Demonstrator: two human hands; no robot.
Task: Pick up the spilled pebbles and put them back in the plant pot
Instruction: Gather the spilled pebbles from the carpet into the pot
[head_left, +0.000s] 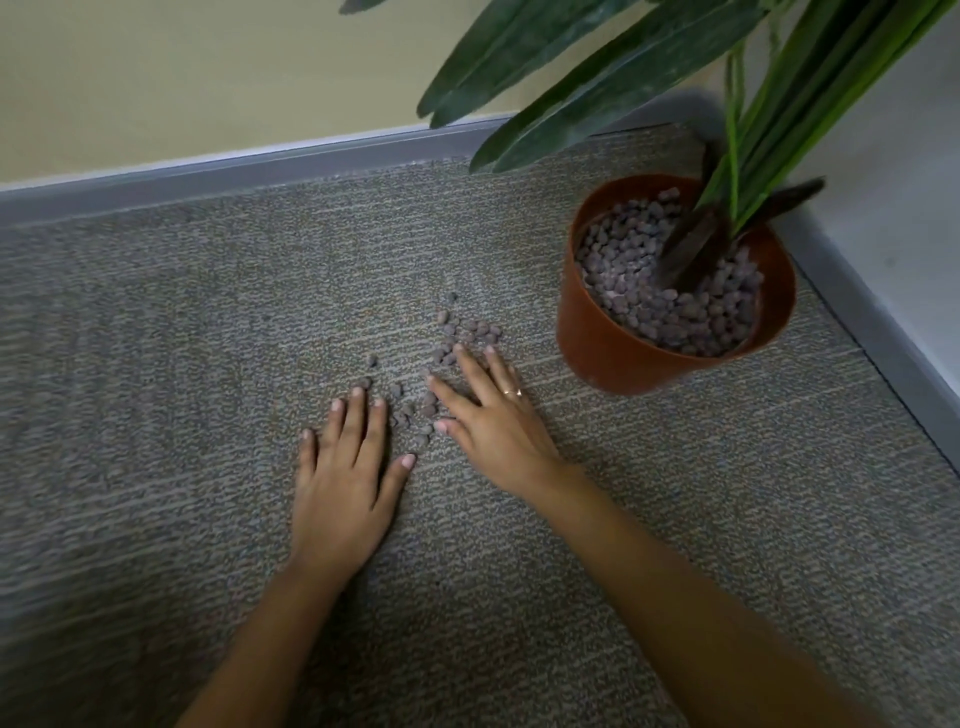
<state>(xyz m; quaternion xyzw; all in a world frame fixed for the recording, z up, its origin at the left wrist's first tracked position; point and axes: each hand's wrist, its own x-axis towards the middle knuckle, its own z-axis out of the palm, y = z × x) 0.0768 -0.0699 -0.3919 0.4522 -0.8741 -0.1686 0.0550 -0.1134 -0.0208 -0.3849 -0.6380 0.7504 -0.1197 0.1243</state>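
Several small grey-brown pebbles lie scattered on the carpet left of a terracotta plant pot, which is filled with the same pebbles around a green plant. My left hand lies flat on the carpet, fingers apart, its fingertips beside a few pebbles. My right hand also rests flat and spread, a ring on one finger, with pebbles at its fingertips and under its thumb side. Neither hand holds anything.
Grey carpet covers the floor. A grey skirting board and beige wall run along the back; a white wall closes the right corner. Long green leaves hang over the pot and the carpet behind the pebbles.
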